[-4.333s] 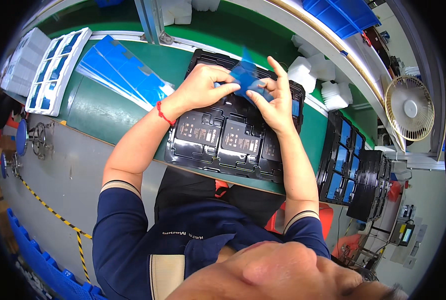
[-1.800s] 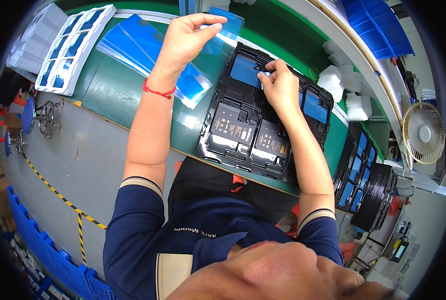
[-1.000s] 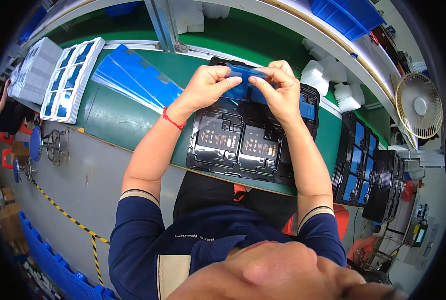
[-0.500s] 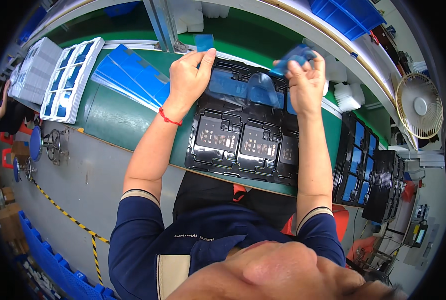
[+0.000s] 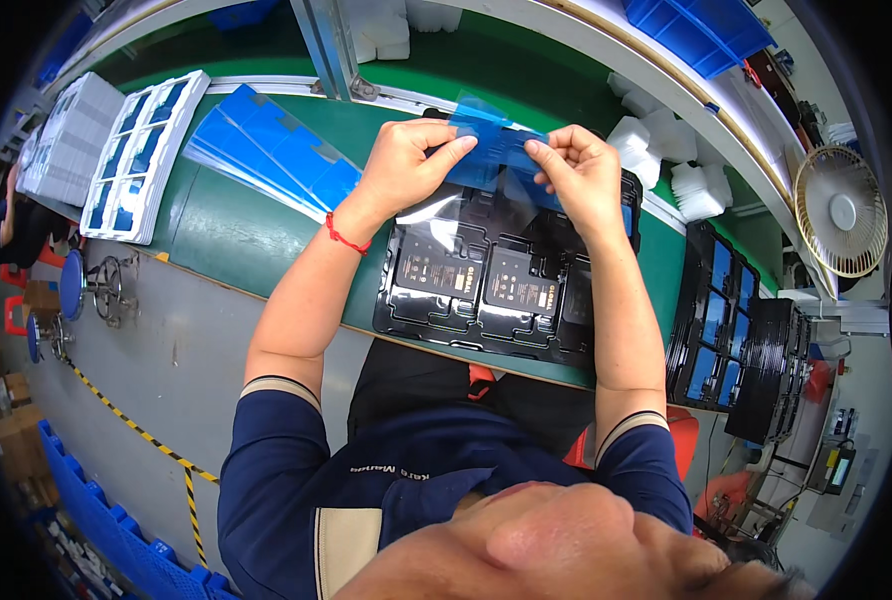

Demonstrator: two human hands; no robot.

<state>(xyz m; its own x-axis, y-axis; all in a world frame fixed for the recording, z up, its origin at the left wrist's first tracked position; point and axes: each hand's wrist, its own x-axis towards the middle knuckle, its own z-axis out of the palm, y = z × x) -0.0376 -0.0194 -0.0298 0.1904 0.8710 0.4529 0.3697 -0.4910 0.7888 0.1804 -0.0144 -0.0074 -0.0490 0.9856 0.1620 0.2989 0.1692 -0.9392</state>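
Above the far side of a black plastic tray (image 5: 416, 318), a translucent blue film (image 5: 481, 165) is stretched between my hands. My left hand (image 5: 411, 165) pinches its left part between thumb and fingers. My right hand (image 5: 581, 175) pinches the right part with the fingers curled. Whether this is one film or two overlapping pieces I cannot tell. Below, flat black batteries (image 5: 431, 268) with printed faces lie in the tray's near pockets. The film and my hands partly hide the far pockets.
Left of the tray, blue film sheets (image 5: 256, 135) lie fanned on the green table (image 5: 221, 225). Beyond them stands a white tray (image 5: 146, 160) with dark pieces. At right are stacked black trays (image 5: 766, 360) and a fan (image 5: 841, 210). A metal post (image 5: 326, 50) rises behind the table.
My right hand has moved left and my left hand slightly right, so they are closer together. The blue pieces that each hand held apart now meet or overlap between them.
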